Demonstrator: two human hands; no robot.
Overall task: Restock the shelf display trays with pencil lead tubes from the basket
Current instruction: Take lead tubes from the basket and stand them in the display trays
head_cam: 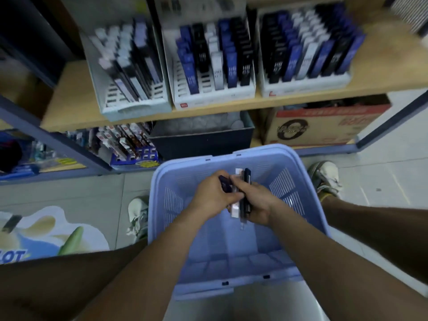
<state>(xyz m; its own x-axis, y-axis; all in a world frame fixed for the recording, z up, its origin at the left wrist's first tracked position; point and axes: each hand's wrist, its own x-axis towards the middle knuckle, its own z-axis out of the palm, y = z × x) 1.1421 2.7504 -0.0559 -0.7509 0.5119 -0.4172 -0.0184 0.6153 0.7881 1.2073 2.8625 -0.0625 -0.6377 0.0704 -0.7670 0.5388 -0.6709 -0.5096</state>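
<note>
A bundle (245, 177) of white and black lead tubes is being gripped in the right hand (258, 205), while a blue tube (225, 185) is being pinched by the left hand (212, 196); the hands are being held together over the basket (176, 205). Beyond, partly filled trays (208, 98) are being displayed on the shelf (76, 112).

The basket (231, 246) is showing pale blue, its walls slotted in fine stripes. In the white trays (208, 98), the lead tubes (231, 66) are standing in rows of dark blue, black and white, and the shelf (81, 107) is looking tan.
</note>
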